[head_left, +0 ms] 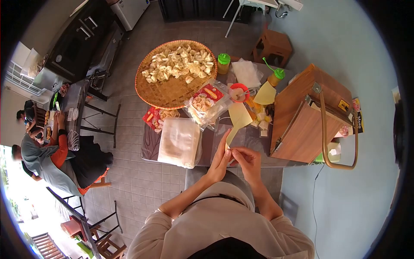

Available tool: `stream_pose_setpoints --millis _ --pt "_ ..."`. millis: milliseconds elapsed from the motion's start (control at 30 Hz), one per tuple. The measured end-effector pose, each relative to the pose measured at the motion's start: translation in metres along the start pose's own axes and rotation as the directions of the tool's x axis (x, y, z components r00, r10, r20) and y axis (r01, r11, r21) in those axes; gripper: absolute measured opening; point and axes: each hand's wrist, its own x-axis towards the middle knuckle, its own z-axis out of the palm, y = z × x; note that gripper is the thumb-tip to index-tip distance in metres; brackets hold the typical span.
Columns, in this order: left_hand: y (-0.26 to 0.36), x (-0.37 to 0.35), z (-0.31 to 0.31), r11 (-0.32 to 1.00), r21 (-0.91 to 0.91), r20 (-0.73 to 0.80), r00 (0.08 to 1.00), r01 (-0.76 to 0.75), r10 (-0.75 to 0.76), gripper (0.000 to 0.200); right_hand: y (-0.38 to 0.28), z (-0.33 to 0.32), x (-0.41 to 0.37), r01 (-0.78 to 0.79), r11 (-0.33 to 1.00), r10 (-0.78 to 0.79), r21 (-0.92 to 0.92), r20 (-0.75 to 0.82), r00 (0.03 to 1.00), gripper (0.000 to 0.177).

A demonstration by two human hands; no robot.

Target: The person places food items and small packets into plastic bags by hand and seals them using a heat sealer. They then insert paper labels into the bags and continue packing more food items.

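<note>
My left hand (220, 163) is closed around the narrow lower end of a pale yellow tapering pouch (239, 116); its exact kind is hard to make out. Beside it, my right hand (247, 160) pinches the same end between thumb and fingers. The pouch's wide part reaches away from me over the table. A similar pale yellow piece (265, 93) lies farther back. To the left of my hands is a stack of clear plastic bags (178, 142). Small yellow packets (261, 115) are scattered to the right of the pouch.
A round woven tray (166, 91) holds many pale crackers. Near it are filled snack bags (205, 101), a red cup (238, 93) and green-capped bottles (223, 64). A wooden case (297, 125) stands at right. People (56, 151) sit at another table on the left.
</note>
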Motion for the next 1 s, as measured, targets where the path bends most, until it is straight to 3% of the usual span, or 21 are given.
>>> stream_pose_setpoints --millis 100,200,267,367,433,567,667,733,1000 --pt "0.004 -0.001 0.001 0.996 -0.063 0.02 0.998 0.059 -0.058 0.054 0.002 -0.003 -0.003 -0.003 1.0 0.003 -0.026 0.001 1.0 0.017" --pt "0.003 -0.002 0.001 1.0 0.007 0.007 1.0 0.006 -0.006 0.054 0.001 -0.003 -0.003 0.01 0.999 -0.01 -0.035 -0.002 1.0 0.017" --pt "0.01 -0.002 0.003 0.991 -0.054 0.003 0.992 0.125 -0.125 0.054 -0.003 -0.004 -0.002 0.023 0.999 -0.023 -0.034 -0.005 1.0 0.017" --pt "0.013 0.002 0.007 0.995 -0.011 -0.015 0.995 0.096 -0.096 0.053 -0.009 -0.006 -0.001 0.073 0.996 -0.073 -0.06 0.014 0.997 0.016" --pt "0.011 0.006 0.007 0.996 0.041 -0.005 0.997 0.074 -0.074 0.052 -0.01 -0.01 0.001 0.105 0.975 -0.105 -0.194 0.007 0.994 0.016" --pt "0.006 0.009 0.006 0.981 0.192 0.013 0.999 -0.036 0.034 0.051 -0.009 -0.014 0.003 0.109 0.975 -0.11 -0.193 0.007 0.994 0.015" --pt "0.004 0.01 0.004 0.975 0.22 0.026 1.0 -0.022 0.016 0.051 -0.014 -0.015 0.005 0.143 0.962 -0.145 -0.232 0.009 0.989 0.012" --pt "0.007 0.012 0.002 0.971 0.235 0.044 0.999 -0.037 0.027 0.051 -0.017 -0.018 0.008 0.252 0.877 -0.257 -0.409 0.043 0.965 0.01" --pt "0.01 0.018 0.001 0.968 0.247 0.06 0.998 -0.041 0.027 0.051 -0.027 -0.018 0.009 0.246 0.896 -0.248 -0.37 0.042 0.968 0.011"
